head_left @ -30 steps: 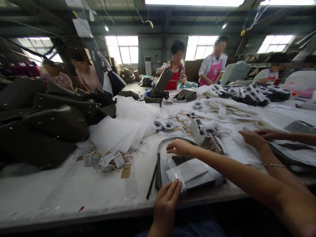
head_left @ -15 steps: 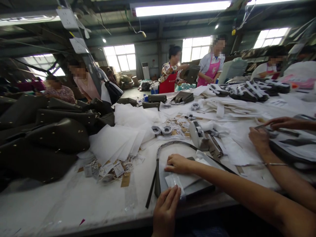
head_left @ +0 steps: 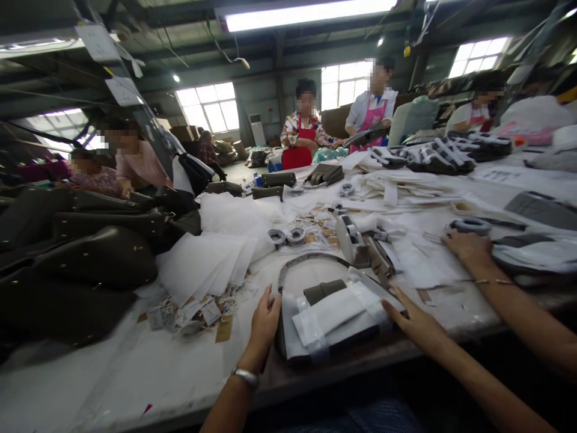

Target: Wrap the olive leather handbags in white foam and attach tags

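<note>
Basically, the dark bag (head_left: 354, 341) is lying at the near edge of the white table (head_left: 135, 376), right between both hands, with its strap (head_left: 311, 257) looped out behind it. There's a white sheet (head_left: 336, 317) on top, with clear tape (head_left: 312, 328) across its left end. The left hand (head_left: 264, 322) is at the bag's left side, fingers pointing forward and close together; the right hand (head_left: 417, 322) is at the right side, thumb apart from the fingers. Honestly can't tell if either one is actually gripping the bag or just resting against it. A tape dispenser (head_left: 349, 237) sits just behind the strap, with two tape rolls (head_left: 295, 236) to its left. Over to the left there's loose white sheets (head_left: 202, 261), a messy heap of tags (head_left: 198, 317) and a big pile of dark bags (head_left: 76, 270). Off to the right, a co-worker's hand (head_left: 469, 248) is by a grey roll (head_left: 471, 225).
</note>
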Motion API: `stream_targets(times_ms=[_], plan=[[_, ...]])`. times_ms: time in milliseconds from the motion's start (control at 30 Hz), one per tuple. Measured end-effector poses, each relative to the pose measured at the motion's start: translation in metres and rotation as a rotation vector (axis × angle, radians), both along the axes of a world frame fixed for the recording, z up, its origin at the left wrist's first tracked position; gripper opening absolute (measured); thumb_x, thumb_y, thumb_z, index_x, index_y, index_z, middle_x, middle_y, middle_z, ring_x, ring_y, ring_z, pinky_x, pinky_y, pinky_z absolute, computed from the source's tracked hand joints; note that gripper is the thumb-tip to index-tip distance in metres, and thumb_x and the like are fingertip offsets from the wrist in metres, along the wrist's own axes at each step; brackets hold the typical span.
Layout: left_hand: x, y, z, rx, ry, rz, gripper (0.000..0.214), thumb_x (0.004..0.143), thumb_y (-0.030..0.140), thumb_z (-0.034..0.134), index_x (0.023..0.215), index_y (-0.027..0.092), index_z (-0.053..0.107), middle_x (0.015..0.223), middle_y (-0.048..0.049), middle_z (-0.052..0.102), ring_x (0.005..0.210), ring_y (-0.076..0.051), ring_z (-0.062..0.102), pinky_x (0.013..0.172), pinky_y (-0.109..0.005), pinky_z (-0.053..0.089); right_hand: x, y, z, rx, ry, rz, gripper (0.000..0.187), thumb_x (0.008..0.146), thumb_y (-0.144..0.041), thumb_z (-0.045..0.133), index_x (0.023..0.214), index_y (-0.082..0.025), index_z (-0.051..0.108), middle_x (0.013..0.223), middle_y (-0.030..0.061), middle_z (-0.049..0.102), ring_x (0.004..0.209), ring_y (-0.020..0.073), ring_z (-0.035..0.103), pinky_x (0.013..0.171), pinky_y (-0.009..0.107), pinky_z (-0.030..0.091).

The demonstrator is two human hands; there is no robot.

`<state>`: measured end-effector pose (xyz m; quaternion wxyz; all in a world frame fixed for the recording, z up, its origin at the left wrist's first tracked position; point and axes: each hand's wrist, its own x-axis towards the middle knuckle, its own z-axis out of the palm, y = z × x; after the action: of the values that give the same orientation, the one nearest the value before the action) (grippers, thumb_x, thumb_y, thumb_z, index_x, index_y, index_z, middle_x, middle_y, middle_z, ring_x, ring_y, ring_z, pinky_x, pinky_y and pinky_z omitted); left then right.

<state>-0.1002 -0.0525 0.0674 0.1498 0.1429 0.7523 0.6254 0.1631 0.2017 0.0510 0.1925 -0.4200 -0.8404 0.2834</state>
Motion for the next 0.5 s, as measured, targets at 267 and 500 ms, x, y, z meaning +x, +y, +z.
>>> stream_targets(times_ms=[267,500], plan=[[0.003,0.010,0.037,0.231,-0.138,0.196,0.058,0.091,0.060,0.045,0.133,0.021,0.055,0.136,-0.0108,0.060,0.125,-0.024,0.057,0.104,-0.042,0.047,-0.042,-0.019,0.027,-0.251,0.472,0.004,0.064,0.083,-0.057,0.057,0.139,-0.030,0.046,0.144,0.0053,0.052,0.134,0.0287,0.048,0.111,0.044,0.040],[0.009,-0.044,0.114,0.446,0.017,0.161,0.065,0.089,0.071,0.039,0.135,0.027,0.056,0.138,-0.0047,0.059,0.133,-0.023,0.048,0.115,-0.039,0.032,-0.094,0.007,0.031,-0.225,0.541,0.251,0.049,0.083,-0.043,0.059,0.129,-0.026,0.061,0.140,0.0065,0.057,0.133,0.0284,0.048,0.113,0.045,0.037]])
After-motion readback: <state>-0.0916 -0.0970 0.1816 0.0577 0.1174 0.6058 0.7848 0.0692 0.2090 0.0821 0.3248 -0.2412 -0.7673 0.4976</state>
